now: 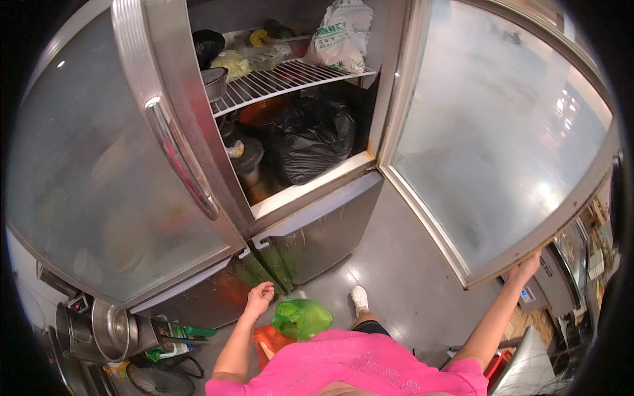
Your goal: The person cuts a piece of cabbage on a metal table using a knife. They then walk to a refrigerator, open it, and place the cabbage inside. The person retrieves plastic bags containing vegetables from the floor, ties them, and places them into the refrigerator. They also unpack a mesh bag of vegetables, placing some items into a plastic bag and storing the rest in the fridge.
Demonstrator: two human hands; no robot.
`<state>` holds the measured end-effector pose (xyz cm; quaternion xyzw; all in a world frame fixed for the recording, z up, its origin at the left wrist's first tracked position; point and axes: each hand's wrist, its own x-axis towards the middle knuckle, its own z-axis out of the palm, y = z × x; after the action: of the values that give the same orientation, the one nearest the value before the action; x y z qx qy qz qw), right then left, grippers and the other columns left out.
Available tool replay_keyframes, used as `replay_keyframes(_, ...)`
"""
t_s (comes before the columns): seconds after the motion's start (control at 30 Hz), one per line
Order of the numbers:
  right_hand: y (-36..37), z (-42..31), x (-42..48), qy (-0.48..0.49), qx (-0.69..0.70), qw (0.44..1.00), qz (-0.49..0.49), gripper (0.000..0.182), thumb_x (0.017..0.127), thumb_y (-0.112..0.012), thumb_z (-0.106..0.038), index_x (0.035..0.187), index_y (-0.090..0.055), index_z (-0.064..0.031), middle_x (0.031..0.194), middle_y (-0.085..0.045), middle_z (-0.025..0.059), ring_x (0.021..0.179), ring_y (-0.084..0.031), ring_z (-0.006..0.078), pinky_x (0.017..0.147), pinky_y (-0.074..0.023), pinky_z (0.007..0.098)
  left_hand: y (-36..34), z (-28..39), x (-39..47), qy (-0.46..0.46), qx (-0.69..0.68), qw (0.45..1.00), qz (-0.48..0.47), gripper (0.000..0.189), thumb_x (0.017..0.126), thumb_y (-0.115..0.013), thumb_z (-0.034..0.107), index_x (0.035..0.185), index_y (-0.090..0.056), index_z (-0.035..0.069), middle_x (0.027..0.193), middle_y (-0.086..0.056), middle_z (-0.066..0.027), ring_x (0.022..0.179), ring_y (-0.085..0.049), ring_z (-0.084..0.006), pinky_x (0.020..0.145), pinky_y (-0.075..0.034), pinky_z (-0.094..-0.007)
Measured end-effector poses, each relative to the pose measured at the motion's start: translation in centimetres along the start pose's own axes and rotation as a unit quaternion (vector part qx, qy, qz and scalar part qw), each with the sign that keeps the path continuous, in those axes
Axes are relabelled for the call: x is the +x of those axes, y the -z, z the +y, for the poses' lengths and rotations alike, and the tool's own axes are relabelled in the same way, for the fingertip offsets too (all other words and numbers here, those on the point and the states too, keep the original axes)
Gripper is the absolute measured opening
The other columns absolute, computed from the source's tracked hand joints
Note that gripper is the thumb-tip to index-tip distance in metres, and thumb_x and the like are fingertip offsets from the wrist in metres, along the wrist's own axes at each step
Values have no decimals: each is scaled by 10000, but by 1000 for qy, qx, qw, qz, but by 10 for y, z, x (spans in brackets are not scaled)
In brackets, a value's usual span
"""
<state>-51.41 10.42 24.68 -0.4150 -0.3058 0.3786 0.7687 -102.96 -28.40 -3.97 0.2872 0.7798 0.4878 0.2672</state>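
Observation:
My right hand (525, 271) grips the lower outer edge of a framed glass refrigerator door (495, 143), which is swung wide to the right. Loosely curled, with nothing visible in it, my left hand (260, 298) hangs before the lower cabinet doors. Just below it on the floor is a green plastic bag (303, 319). Inside the opened compartment, a wire shelf (292, 81) carries a printed white plastic bag (342, 37), a metal container (215, 81) and several wrapped items. Beneath the shelf sits a large black plastic bag (314, 138) beside a dark lidded pot (245, 153).
The left glass door (99, 163) is closed and has a chrome handle (181, 158). Metal pots (111, 329) and a dark mesh basket (158, 378) crowd the lower left. An orange-red item (270, 341) lies by the green bag. Equipment with a lit display (526, 294) stands right.

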Motion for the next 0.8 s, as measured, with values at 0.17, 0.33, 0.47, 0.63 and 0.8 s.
replay_keyframes(0.17,-92,28,-37,498,-54,861,81,288,904,-419,-56,1159,-460,70,1183,-488,203,1067,-505,295,909,-437,383,5,81,49,-40,-20,998,53,256,824,-584,55,1068,-597,-19,917,-653,-78,855,-598,-118,762,-485,-262)
replay_keyframes(0.33,-252,96,-62,559,-90,773,-285,158,789,-491,-50,922,-555,8,1029,-560,194,982,-529,360,828,-443,439,8,269,98,-225,94,951,192,201,830,-566,34,1020,-614,-9,890,-656,-77,839,-615,-146,765,-482,-279)
replay_keyframes(0.47,-379,134,-64,418,79,794,-434,193,702,-520,120,846,-588,10,809,-612,133,743,-583,270,678,-473,334,-5,403,153,-361,174,884,241,209,797,-571,-1,1001,-619,-5,892,-653,-100,842,-630,-191,768,-484,-293)
replay_keyframes(0.63,-489,136,-95,421,185,695,-552,231,624,-542,109,821,-579,-6,763,-584,113,692,-563,281,620,-471,341,4,476,226,-394,235,849,264,224,787,-578,14,1007,-613,1,917,-644,-105,859,-627,-214,765,-480,-300)
replay_keyframes(0.8,-572,134,-138,439,237,648,-576,175,641,-554,63,794,-579,-19,772,-599,121,723,-564,314,643,-463,384,34,514,307,-276,306,861,298,383,763,-586,83,1139,-552,16,1113,-572,-170,1059,-552,-286,900,-430,-366)
